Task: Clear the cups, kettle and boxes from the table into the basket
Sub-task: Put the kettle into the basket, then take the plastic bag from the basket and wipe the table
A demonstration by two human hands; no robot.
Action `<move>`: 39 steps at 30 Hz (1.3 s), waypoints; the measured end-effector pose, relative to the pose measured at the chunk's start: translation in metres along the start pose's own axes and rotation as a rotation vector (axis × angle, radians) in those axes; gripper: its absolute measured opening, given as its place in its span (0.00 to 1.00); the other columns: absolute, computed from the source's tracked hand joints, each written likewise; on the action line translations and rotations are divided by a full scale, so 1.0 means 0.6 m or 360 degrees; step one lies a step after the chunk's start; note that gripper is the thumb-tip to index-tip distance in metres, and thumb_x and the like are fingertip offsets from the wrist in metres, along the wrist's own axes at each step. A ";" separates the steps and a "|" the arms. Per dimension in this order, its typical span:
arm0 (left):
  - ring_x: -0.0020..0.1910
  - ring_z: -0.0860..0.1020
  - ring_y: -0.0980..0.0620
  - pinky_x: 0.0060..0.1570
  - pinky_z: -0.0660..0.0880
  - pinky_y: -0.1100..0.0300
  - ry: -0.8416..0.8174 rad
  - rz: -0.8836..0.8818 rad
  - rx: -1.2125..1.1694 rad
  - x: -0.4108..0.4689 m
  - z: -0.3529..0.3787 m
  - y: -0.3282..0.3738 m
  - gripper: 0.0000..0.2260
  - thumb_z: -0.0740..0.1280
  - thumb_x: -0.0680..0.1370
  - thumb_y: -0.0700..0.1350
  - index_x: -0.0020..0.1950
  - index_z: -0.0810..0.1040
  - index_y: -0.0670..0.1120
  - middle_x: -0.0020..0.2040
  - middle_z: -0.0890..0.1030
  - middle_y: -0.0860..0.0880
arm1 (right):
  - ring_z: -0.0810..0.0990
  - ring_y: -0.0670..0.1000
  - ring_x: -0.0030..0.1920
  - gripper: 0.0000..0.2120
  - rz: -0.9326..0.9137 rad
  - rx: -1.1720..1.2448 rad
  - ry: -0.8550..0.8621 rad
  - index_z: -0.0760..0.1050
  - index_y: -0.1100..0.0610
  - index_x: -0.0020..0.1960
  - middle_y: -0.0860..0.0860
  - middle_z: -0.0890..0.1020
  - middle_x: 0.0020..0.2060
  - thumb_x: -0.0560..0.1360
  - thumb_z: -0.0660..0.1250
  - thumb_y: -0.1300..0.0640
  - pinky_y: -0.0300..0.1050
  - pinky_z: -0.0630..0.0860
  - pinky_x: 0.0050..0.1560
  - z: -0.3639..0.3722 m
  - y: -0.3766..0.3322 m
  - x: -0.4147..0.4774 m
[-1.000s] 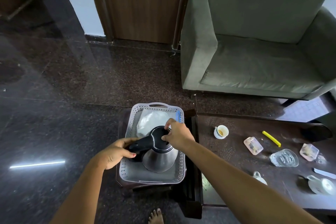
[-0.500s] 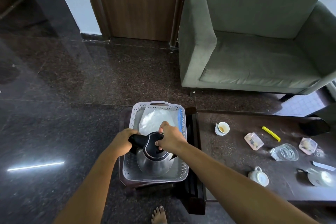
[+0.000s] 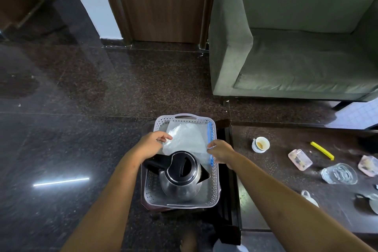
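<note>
Bare forearms (image 3: 114, 190); bare hands (image 3: 152, 142); foot (image 3: 189, 241) apparently unshod.

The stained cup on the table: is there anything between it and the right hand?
Nothing visible. The right hand is at the right rim of the basket, and only bare table lies between it and the cup.

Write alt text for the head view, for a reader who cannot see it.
A steel kettle stands in a basket, the left hand and right hand at the edges of a clear plastic bag behind it. A cup, small boxes and a glass dish lie on the table.
</note>
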State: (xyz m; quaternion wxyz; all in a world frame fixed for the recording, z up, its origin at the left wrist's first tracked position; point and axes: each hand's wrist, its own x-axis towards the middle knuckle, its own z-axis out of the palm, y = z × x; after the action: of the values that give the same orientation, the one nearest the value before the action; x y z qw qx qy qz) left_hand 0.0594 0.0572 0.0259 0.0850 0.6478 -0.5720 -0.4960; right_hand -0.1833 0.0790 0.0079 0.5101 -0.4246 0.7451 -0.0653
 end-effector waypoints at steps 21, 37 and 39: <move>0.53 0.75 0.53 0.54 0.70 0.59 -0.0223 -0.0256 -0.0147 0.116 0.080 0.056 0.17 0.62 0.77 0.34 0.62 0.75 0.49 0.53 0.77 0.49 | 0.56 0.56 0.75 0.20 -0.0313 -0.1946 0.0067 0.71 0.53 0.68 0.55 0.70 0.70 0.77 0.62 0.53 0.52 0.58 0.67 0.058 0.023 0.179; 0.50 0.75 0.52 0.43 0.69 0.62 0.0163 -0.0184 -0.0268 0.056 0.102 0.106 0.17 0.66 0.76 0.38 0.63 0.73 0.50 0.53 0.77 0.49 | 0.74 0.45 0.40 0.26 -0.0513 -0.0003 -0.0370 0.71 0.52 0.70 0.48 0.77 0.47 0.75 0.64 0.68 0.37 0.71 0.47 -0.016 -0.038 0.055; 0.52 0.76 0.50 0.47 0.70 0.61 0.0287 -0.0181 -0.0289 0.040 0.103 0.105 0.17 0.66 0.76 0.42 0.64 0.72 0.52 0.54 0.78 0.49 | 0.72 0.46 0.36 0.26 -0.0604 0.0136 -0.0372 0.71 0.52 0.70 0.47 0.76 0.39 0.75 0.64 0.68 0.40 0.72 0.45 -0.027 -0.052 0.033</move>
State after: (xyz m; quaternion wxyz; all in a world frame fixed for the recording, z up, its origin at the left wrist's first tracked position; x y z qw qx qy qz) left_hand -0.0312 0.0448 0.0246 0.1659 0.7108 -0.4771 -0.4896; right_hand -0.1810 0.0401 0.0179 0.5891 -0.5400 0.5841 -0.1419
